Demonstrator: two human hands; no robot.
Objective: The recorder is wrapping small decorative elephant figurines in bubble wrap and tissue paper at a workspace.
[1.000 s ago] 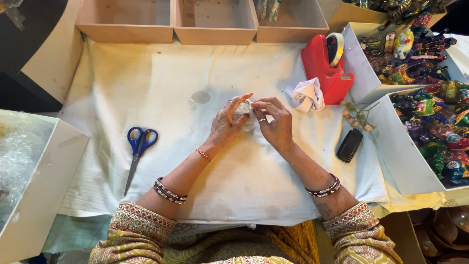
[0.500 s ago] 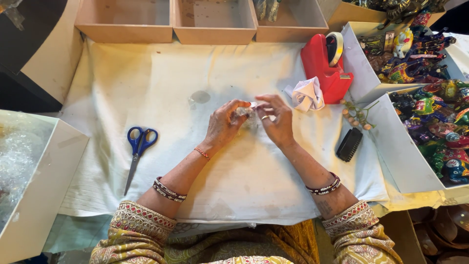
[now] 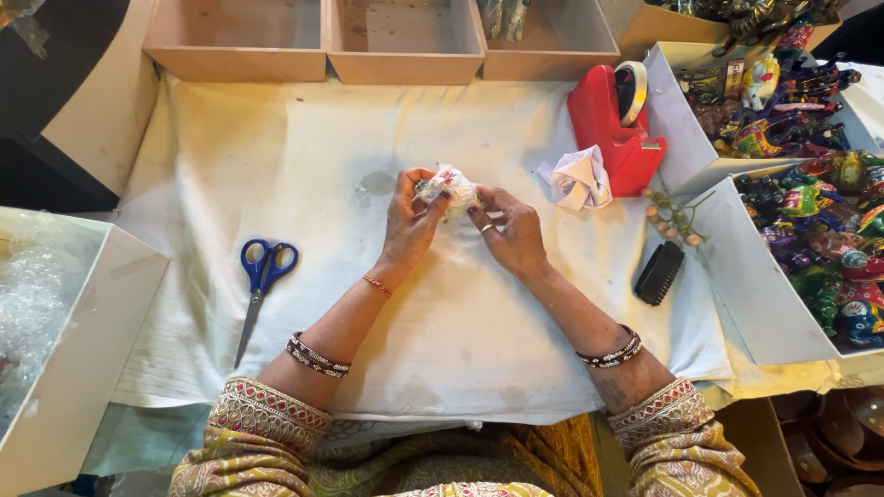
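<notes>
Both hands [image 3: 460, 216] clasp small bundle [image 3: 448, 190]; white, crinkled wrapping.

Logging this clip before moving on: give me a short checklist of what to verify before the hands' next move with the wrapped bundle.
1. Both hands on the bundle: ok; left hand and right hand hold it between them.
2. Bundle fully wrapped: cannot tell; fingers cover part of it.
3. Tape dispenser near the right hand: ok.
4. Scissors lying apart from the hands on the cloth: ok.
5. Crumpled paper beside the dispenser: ok.
</notes>
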